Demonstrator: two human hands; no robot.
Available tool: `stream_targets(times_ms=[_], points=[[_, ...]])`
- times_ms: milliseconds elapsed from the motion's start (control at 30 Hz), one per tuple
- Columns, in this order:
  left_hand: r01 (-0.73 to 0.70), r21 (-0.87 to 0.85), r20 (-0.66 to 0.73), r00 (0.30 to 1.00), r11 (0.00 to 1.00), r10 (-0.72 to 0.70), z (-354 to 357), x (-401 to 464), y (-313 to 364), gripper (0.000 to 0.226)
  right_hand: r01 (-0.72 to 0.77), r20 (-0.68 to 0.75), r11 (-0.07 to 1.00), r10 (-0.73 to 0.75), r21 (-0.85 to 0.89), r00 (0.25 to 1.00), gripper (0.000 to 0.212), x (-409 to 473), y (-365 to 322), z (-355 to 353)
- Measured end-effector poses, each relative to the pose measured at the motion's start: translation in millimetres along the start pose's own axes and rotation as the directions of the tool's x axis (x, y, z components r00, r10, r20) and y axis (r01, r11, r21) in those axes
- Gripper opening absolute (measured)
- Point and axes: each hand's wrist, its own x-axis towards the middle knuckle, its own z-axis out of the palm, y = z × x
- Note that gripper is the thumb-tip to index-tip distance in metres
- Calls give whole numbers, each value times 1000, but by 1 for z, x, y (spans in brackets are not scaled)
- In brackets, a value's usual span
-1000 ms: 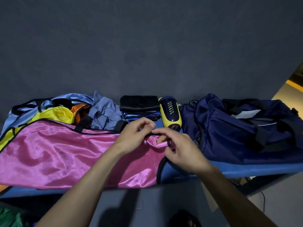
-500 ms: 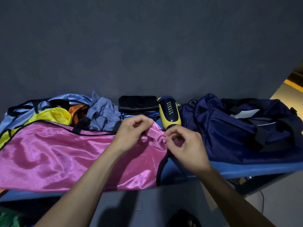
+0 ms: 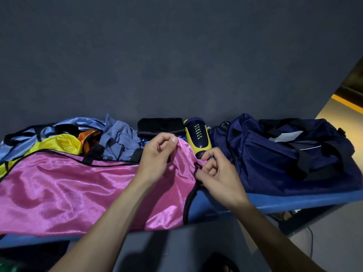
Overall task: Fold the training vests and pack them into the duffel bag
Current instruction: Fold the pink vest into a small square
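Now my left hand [image 3: 157, 156] and right hand [image 3: 216, 173] both pinch the pink vest's [image 3: 68, 189] right end on the counter [image 3: 294, 201], duffel bag [image 3: 275, 160] just beside.

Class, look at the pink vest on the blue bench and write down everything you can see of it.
The pink vest is shiny, satin-like cloth edged with black trim. It lies spread out and wrinkled, unfolded, across the left and middle of the blue bench, its near edge hanging slightly over the front. It overlaps a yellow vest behind it. The left hand and right hand both pinch its right end, lifting that part slightly.
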Motion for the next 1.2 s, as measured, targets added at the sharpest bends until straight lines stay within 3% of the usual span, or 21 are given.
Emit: stream_targets(times_ms=[100, 167, 367, 467, 600, 700, 867, 900, 967, 1000, 1067, 1133, 1200], points=[[-4, 1, 6, 1000, 1000, 4, 2, 1, 0, 17, 254, 20, 932, -258, -258, 966, 49, 2, -1, -9], [-4, -10, 9, 1000, 1000, 4, 3, 2, -1, 17, 380, 81, 859, -376, -344, 923, 45, 6, -1, -12], [4, -8, 13, 1000, 1000, -3, 6, 2, 0, 17, 490, 124, 816, -477, -306, 870, 13, 11, -2, -8], [26, 2, -20, 999, 1000, -26, 5, 4, -1, 17, 509, 62, 816, -513, -274, 856, 13, 13, -2, -7], [56, -19, -123, 991, 998, -58, 1, 8, -4, 16, 449, -66, 866, -473, -221, 879, 19, 12, -1, -9], [44, 30, -127, 991, 999, -40, 5, 8, -5, 13, 409, -50, 883, -431, -228, 901, 23, 11, -3, -14], [-115, 376, -138, 974, 919, 178, 18, 5, 0, 9, 313, -54, 929, -328, -196, 943, 24, 16, -3, -23], [-144, 420, -104, 973, 896, 205, 18, 2, 3, 5, 290, -49, 940, -303, -181, 952, 24, 16, -3, -24], [-136, 373, 98, 989, 918, 106, 16, -5, 7, 10, 219, -22, 969, -222, -112, 975, 23, 16, -5, -23], [-114, 338, 239, 970, 934, 32, 16, -9, 8, 16, 174, -14, 982, -176, -78, 984, 24, 17, -4, -23], [-156, 422, 421, 906, 893, -41, 18, -15, 5, 36, 121, -1, 993, -121, -19, 993, 26, 20, -6, -22], [-260, 593, 397, 918, 762, 4, 25, -18, -4, 44, 101, 67, 994, -105, 49, 992, 27, 21, -11, -20], [-261, 689, 262, 960, 676, 104, 30, -19, -9, 34, 27, 143, 981, -55, 191, 988, 31, 23, -16, -23]])
